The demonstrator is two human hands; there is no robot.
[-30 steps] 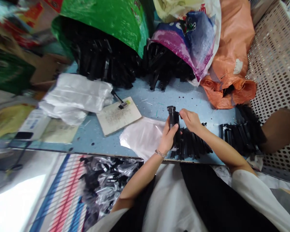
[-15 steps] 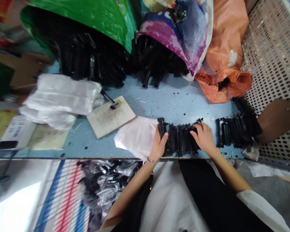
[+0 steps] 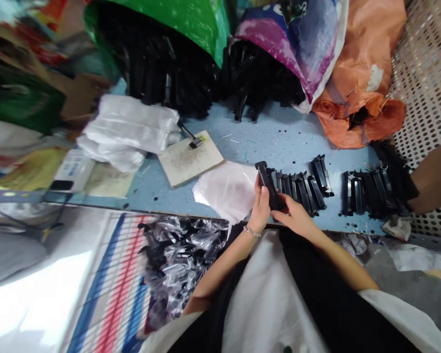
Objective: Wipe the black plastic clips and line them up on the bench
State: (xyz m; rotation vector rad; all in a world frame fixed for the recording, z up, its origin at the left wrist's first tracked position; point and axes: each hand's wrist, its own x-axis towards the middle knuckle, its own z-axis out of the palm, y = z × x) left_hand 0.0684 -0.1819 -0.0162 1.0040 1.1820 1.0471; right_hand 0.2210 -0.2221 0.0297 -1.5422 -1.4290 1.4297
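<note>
My left hand (image 3: 260, 210) is closed round a long black plastic part (image 3: 267, 182), held upright at a tilt near the table's front edge. My right hand (image 3: 297, 216) has its fingers closed at the lower end of the same part; some fingertips are hidden. Just behind and to the right lies a row of similar black parts (image 3: 304, 190), side by side. A small cluster of black parts (image 3: 321, 175) sits a little apart from that row. Thin clear plastic bags (image 3: 224, 189) lie flat to the left of my left hand.
Another group of black parts (image 3: 374, 192) lies at the right beside a perforated crate (image 3: 431, 93). Behind are a green sack (image 3: 202, 29), a purple sack (image 3: 279, 37) and an orange sack (image 3: 371, 103). A board (image 3: 191, 162) with a brush (image 3: 195, 142) and folded bags (image 3: 128, 125) lie left.
My right hand has moved left from the row's right end to the part in my left hand. That part is now raised off the row. The view has shifted.
</note>
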